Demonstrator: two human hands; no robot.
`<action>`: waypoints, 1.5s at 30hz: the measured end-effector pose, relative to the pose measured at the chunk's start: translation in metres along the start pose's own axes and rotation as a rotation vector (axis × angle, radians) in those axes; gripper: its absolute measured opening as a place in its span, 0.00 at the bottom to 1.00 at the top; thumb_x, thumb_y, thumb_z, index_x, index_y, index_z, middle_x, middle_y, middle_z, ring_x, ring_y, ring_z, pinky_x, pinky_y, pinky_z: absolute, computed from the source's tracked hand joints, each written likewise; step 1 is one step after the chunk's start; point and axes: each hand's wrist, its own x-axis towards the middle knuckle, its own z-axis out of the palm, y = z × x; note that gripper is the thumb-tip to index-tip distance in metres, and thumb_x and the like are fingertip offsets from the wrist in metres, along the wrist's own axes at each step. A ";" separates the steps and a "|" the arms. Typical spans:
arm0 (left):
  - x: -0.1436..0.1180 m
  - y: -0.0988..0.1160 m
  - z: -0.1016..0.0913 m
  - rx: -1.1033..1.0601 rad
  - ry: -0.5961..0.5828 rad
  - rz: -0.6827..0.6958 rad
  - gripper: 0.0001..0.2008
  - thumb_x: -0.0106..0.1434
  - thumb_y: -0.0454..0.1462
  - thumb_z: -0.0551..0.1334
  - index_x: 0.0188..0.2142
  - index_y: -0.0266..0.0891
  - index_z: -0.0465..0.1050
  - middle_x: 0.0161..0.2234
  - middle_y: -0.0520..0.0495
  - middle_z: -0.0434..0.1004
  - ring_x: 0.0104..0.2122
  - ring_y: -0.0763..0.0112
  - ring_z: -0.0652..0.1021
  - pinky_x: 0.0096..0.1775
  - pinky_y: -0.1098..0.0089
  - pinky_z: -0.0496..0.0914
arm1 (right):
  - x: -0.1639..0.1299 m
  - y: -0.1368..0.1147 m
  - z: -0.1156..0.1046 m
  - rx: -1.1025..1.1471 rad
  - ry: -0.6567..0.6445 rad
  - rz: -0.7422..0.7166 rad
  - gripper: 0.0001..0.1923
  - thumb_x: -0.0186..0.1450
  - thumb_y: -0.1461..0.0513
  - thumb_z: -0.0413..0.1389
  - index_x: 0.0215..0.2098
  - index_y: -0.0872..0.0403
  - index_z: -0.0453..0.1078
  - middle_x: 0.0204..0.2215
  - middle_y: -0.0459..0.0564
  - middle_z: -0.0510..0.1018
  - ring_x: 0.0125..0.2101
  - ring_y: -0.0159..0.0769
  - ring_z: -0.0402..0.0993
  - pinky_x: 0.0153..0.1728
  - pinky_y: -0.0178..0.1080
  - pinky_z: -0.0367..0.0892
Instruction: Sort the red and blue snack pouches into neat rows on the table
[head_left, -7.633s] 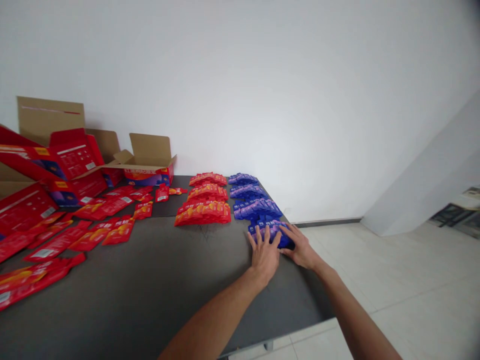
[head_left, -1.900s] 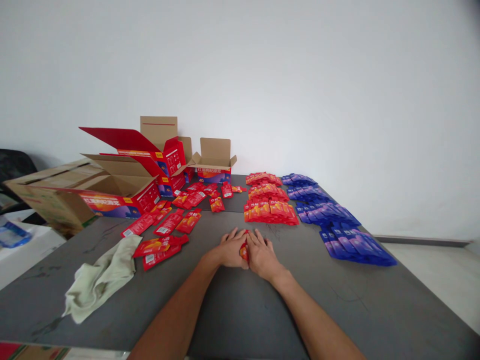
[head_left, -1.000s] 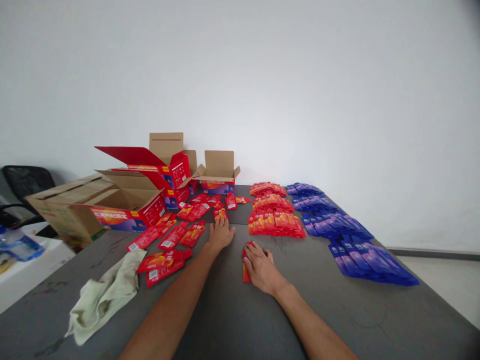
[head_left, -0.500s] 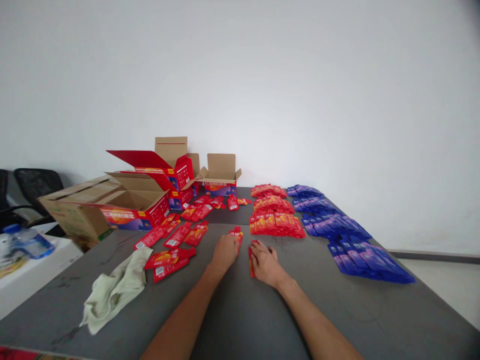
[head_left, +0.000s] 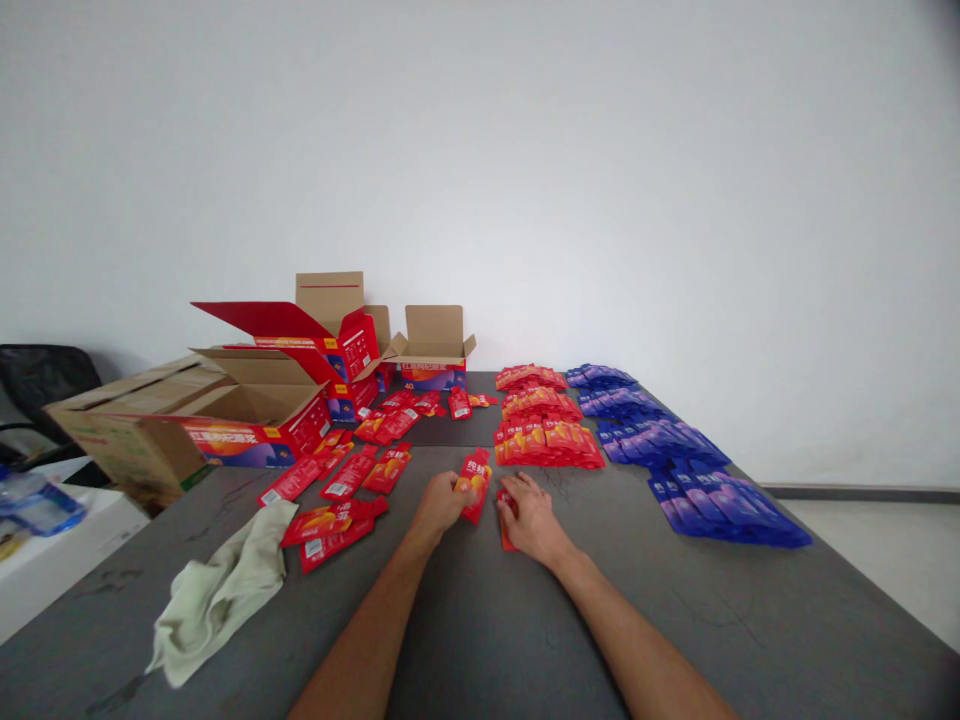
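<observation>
far left of the hands lies a pale cloth. the left hand pinches a red sachet by its lower edge. just beside it, the right hand presses flat on another red packet. both look light, floppy, slick; edges probably grip best.

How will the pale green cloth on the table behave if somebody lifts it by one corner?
The cloth lies crumpled in soft folds on the table, so it would probably hang limp. It looks thin, so likely light. Being flat fabric, it should not roll or tip.
</observation>
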 end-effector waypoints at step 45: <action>-0.031 0.010 0.008 0.179 -0.375 -0.044 0.31 0.51 0.44 0.69 0.54 0.41 0.68 0.24 0.51 0.75 0.22 0.64 0.77 0.28 0.67 0.71 | -0.008 0.008 -0.034 0.028 -0.342 -0.111 0.36 0.59 0.56 0.60 0.64 0.56 0.61 0.64 0.56 0.62 0.63 0.49 0.55 0.62 0.49 0.52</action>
